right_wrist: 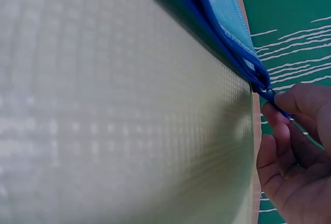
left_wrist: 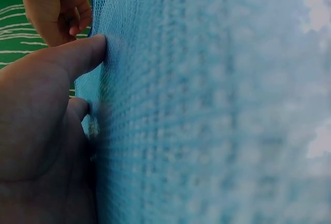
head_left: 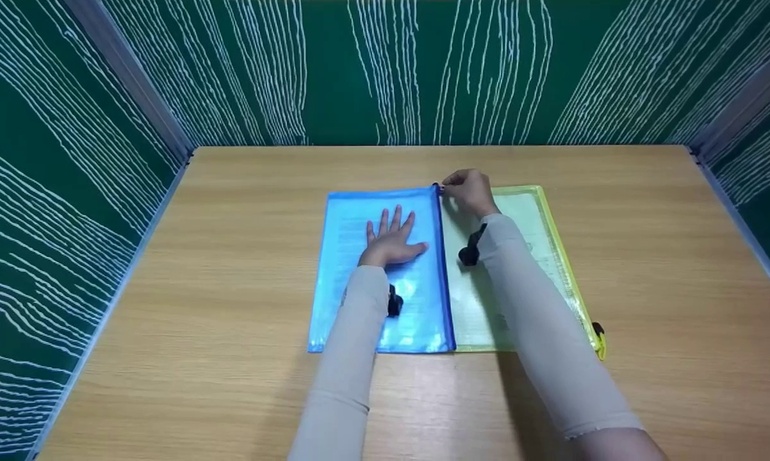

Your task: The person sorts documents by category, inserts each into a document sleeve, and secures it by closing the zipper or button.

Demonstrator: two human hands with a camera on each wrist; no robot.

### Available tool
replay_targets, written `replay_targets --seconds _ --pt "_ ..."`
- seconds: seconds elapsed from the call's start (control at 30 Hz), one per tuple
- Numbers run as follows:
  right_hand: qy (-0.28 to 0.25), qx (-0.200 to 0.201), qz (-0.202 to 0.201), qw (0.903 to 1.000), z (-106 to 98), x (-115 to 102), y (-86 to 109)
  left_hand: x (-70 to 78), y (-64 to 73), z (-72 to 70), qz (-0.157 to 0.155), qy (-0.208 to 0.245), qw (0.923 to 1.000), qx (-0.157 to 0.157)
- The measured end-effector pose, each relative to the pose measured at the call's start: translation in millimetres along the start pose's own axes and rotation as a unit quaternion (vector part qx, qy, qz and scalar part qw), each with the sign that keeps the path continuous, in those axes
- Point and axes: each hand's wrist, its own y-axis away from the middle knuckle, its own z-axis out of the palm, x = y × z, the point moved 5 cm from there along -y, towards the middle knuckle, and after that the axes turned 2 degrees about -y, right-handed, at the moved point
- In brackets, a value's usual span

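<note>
A blue mesh zip pouch (head_left: 343,307) lies flat on the table, with faint lines of print showing through it. My left hand (head_left: 393,244) presses on it, palm down with fingers spread; in the left wrist view, its thumb (left_wrist: 88,56) touches the blue mesh. At the pouch's far right corner, my right hand (head_left: 471,192) pinches the blue zipper pull (right_wrist: 274,100) between thumb and fingertips. In the right wrist view, the dark blue zipper edge (right_wrist: 222,43) runs up to that pull. A yellow-edged zip pouch (head_left: 519,224) lies partly beneath the right forearm.
The wooden table (head_left: 231,256) extends around both pouches. Green panels (head_left: 327,70) with white streaks rise at the back and both sides. The yellow pouch's zipper tab (head_left: 600,342) sticks out at its near right corner.
</note>
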Motion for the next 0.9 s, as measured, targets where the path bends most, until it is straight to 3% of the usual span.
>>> replay_targets --seconds 0.27,0.4,0.57,0.7,0.9 --pt "0.028 -0.045 0.03 0.9981 5.8 1.1 -2.3 -1.1 -0.5 -1.8 -0.006 0.001 1.0 0.006" --pt "0.053 -0.042 -0.014 0.9976 10.4 1.2 -3.5 -0.4 -1.4 0.1 -0.006 0.0 1.0 0.006" --pt "0.068 -0.001 -0.06 0.9959 9.3 0.4 -1.5 1.3 -2.3 2.2 -0.003 0.003 1.0 0.004" --pt "0.069 0.009 -0.044 0.9966 6.1 1.0 -0.1 1.0 -2.9 2.6 -0.005 0.006 1.0 0.002" --pt "0.066 -0.023 0.018 0.9974 5.1 -2.9 1.4 -1.3 -2.6 0.7 -0.008 0.0 1.0 0.005"
